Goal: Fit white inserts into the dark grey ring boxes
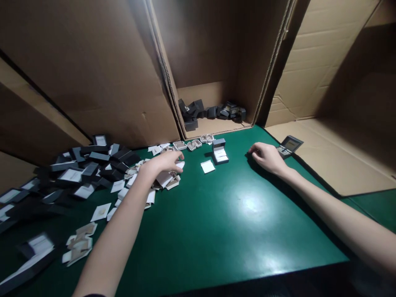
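Observation:
My left hand reaches over a heap of white and beige folded inserts. Its thumb and forefinger are apart, with a white piece showing between or just behind them; I see no firm hold on it. On the green table, my right hand rests with its fingers curled in and nothing visible in them. Just beyond that hand stands an open dark box with its lid tilted back. Between the hands sits an open grey box with a white lining, and a flat white square pad lies beside it.
A large pile of dark boxes, many open, covers the left of the green table. More dark boxes lie inside a cardboard carton at the back. Another open carton stands at right. Several small inserts line the rear edge.

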The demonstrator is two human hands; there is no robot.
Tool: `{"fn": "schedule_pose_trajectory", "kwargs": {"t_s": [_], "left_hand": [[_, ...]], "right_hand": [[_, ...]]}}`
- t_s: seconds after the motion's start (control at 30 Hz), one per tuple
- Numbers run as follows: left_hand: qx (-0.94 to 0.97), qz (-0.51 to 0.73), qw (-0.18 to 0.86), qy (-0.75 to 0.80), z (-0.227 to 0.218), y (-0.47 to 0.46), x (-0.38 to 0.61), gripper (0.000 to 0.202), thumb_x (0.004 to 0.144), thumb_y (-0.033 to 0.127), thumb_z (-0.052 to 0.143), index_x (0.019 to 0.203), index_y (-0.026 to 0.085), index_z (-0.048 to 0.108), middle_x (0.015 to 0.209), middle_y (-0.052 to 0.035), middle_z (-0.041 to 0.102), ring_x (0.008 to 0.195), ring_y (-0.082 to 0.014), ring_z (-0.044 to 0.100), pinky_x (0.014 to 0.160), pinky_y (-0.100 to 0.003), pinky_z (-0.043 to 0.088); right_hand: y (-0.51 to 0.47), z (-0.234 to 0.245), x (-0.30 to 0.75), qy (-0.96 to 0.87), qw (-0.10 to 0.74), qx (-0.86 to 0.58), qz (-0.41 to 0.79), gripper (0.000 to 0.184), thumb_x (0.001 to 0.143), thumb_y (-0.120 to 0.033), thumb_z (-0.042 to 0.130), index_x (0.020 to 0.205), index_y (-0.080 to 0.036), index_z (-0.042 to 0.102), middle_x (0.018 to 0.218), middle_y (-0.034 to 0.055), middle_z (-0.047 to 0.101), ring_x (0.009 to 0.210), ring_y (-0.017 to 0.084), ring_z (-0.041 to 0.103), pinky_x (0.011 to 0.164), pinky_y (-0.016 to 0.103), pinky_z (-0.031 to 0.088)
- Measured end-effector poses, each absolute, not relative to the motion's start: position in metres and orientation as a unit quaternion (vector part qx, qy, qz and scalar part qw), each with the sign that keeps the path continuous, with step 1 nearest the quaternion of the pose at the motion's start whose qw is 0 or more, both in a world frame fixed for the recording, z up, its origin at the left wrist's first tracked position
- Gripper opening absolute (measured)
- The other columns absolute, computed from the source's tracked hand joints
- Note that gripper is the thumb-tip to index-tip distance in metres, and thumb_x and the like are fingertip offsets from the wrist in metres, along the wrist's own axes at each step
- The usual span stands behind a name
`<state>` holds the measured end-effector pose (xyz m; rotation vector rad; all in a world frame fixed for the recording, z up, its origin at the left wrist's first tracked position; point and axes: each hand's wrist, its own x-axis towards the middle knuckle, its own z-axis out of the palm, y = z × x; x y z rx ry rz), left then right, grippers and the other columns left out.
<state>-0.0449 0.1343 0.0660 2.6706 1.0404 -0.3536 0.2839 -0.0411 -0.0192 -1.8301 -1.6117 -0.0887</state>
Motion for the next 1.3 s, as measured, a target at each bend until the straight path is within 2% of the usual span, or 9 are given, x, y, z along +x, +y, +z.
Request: {"fn": "schedule_pose_trajectory", "kwargs": {"t_s": [0.17,0.3,0.5,0.67,0.87,0.97,1.07,1.2,1.3], "left_hand": [[0.922,-0.113,0.132,0.347,0.063,0.141,-0.049,0.048,0.069,0.037,0.066,0.113,0.021,0.056,0.104,-0.0083,0.065,0.082,-0.0203,0.062,0.061,-0.025,0.045],[0.930,-0.098,0.119,0.333,0.066,0.135,-0.043,0.038,0.074,0.031,0.062,0.111,0.020,0.057,0.103,-0.0089,0.065,0.083,-0.0204,0.062,0.065,-0.027,0.046],[0.973,0.063,-0.014,0.221,0.057,0.093,-0.004,0.022,0.089,0.023,0.046,0.105,0.017,0.060,0.109,-0.0092,0.058,0.100,-0.0229,0.056,0.083,-0.036,0.047],[0.982,0.139,-0.054,0.113,0.024,0.057,0.024,0.029,0.089,0.019,0.048,0.117,0.016,0.054,0.124,-0.0131,0.053,0.118,-0.0261,0.046,0.097,-0.042,0.042],[0.979,0.154,-0.046,0.127,-0.001,0.051,0.029,0.041,0.090,0.018,0.045,0.130,0.013,0.044,0.145,-0.0164,0.036,0.138,-0.0269,0.028,0.111,-0.044,0.030],[0.976,0.143,-0.014,0.161,-0.001,0.052,0.029,0.039,0.090,0.021,0.045,0.129,0.015,0.044,0.149,-0.0160,0.031,0.140,-0.0278,0.024,0.110,-0.046,0.033],[0.972,0.136,0.015,0.189,0.000,0.052,0.029,0.037,0.090,0.024,0.045,0.125,0.016,0.045,0.148,-0.0161,0.032,0.137,-0.0281,0.031,0.104,-0.046,0.039],[0.971,0.132,0.017,0.197,0.002,0.053,0.031,0.035,0.088,0.026,0.046,0.121,0.016,0.046,0.145,-0.0161,0.036,0.125,-0.0284,0.043,0.097,-0.045,0.043],[0.971,0.127,0.003,0.202,0.003,0.053,0.034,0.035,0.087,0.027,0.047,0.120,0.013,0.047,0.143,-0.0182,0.037,0.120,-0.0298,0.046,0.096,-0.045,0.043]], "right_hand": [[-0.046,-0.012,0.285,-0.636,0.269,-0.723,-0.023,0.015,0.061,-0.006,0.049,0.064,-0.021,0.048,0.085,0.0053,0.068,0.085,0.023,0.061,0.067,0.031,0.044],[-0.050,-0.011,0.282,-0.669,0.191,-0.717,-0.041,0.021,0.055,0.000,0.049,0.062,-0.020,0.049,0.085,0.0069,0.064,0.083,0.024,0.059,0.063,0.031,0.042],[-0.048,-0.012,0.277,-0.670,0.238,-0.703,-0.019,0.021,0.067,-0.003,0.046,0.069,-0.019,0.058,0.084,0.0069,0.062,0.078,0.021,0.059,0.065,0.030,0.044],[-0.047,-0.011,0.277,-0.675,0.283,-0.681,-0.011,0.019,0.075,-0.011,0.051,0.087,-0.018,0.064,0.095,0.0079,0.062,0.078,0.019,0.060,0.068,0.030,0.048],[-0.045,-0.011,0.279,-0.679,0.252,-0.690,0.003,0.017,0.085,-0.028,0.054,0.089,-0.018,0.067,0.081,0.0075,0.064,0.076,0.021,0.059,0.067,0.033,0.046],[-0.045,-0.010,0.278,-0.668,0.272,-0.692,0.029,0.021,0.081,-0.030,0.059,0.095,-0.018,0.068,0.082,0.0069,0.062,0.071,0.019,0.058,0.064,0.032,0.046],[-0.043,-0.008,0.273,-0.651,0.317,-0.684,0.089,0.027,0.079,-0.035,0.062,0.100,-0.019,0.068,0.083,0.0058,0.063,0.069,0.018,0.057,0.063,0.032,0.045],[-0.043,-0.006,0.255,-0.583,0.444,-0.612,0.296,0.032,0.080,-0.044,0.061,0.098,-0.017,0.065,0.086,0.0050,0.067,0.069,0.015,0.058,0.061,0.029,0.047],[-0.043,-0.006,0.239,-0.519,0.517,-0.556,0.391,0.036,0.075,-0.045,0.067,0.095,-0.016,0.060,0.074,0.0014,0.065,0.058,0.011,0.055,0.054,0.026,0.045]]}}
